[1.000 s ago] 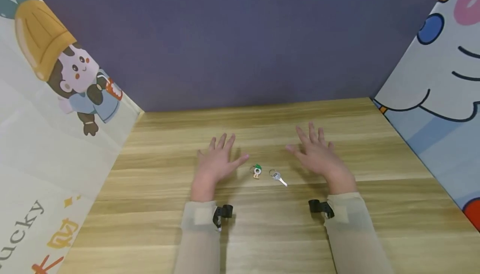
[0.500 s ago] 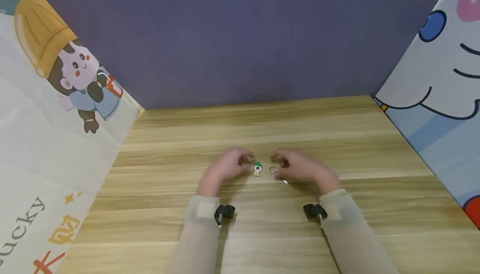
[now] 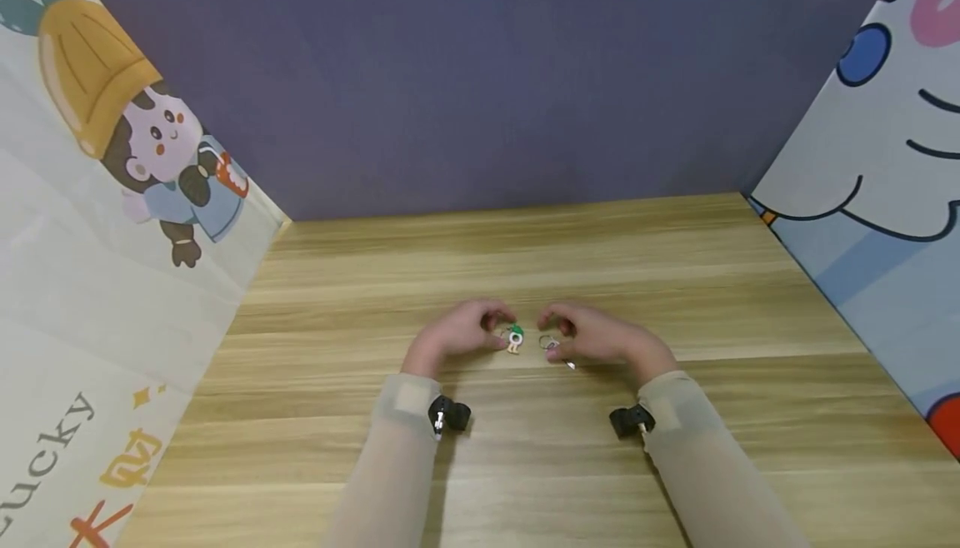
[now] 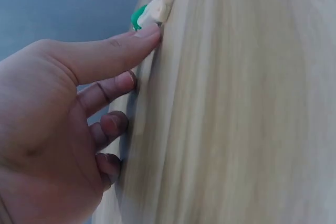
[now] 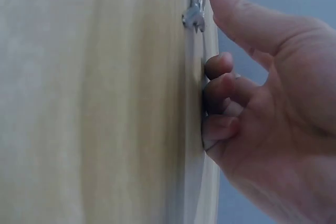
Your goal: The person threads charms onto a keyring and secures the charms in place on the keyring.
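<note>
Both hands curl in on the tabletop. The left hand fingers touch the green-capped charm; the right hand touches the silver key, blade pointing toward the person's right.

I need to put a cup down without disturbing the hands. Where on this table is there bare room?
Bare wood lies between the hands and the purple back wall, and along both side panels. It is crowded only mid-table, where the left hand and right hand flank the green charm and key.

Charm left of key
</note>
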The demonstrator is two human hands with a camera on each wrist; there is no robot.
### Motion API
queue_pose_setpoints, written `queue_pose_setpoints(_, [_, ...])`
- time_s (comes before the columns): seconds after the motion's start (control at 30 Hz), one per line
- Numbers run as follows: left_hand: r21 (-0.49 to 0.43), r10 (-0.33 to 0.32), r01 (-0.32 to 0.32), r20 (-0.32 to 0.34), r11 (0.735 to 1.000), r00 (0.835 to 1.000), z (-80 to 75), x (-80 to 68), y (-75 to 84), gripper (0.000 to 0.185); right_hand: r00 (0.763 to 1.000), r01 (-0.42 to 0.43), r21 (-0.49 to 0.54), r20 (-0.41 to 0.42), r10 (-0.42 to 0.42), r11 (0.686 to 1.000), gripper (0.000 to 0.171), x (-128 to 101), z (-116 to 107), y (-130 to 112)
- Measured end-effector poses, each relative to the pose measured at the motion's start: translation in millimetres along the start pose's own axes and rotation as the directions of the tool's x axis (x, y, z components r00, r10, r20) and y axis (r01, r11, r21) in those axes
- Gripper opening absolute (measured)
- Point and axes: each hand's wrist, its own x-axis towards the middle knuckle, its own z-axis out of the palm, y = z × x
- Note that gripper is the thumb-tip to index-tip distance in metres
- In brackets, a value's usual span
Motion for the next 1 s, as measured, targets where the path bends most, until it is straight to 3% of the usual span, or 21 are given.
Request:
queue_pose_setpoints(0.47, [0.085,-0.031,0.034,-0.041,0.996,0.999,8.3,8.2,4.5,0.023,1.0,-0.009,-0.014,-0.006,0.009,1.0,0.032,-2.1,-0.3,0.2])
queue_pose_setpoints(0.8, [0.054,-0.096,0.098,-0.037,0.994,0.995,5.0,8.5,7.1,0.026,0.999,0.014,-0.069,-0.028,-0.016,0.998,0.025,3.5,3.4,-3.5])
queue_pose_setpoints(1.0, [0.037,-0.127,0.129,-0.046,0.991,0.991,3.6,8.0,7.5,0.026,1.0,0.006,-0.052,-0.03,-0.008,0.999,0.022,6.9,2.5,-4.9])
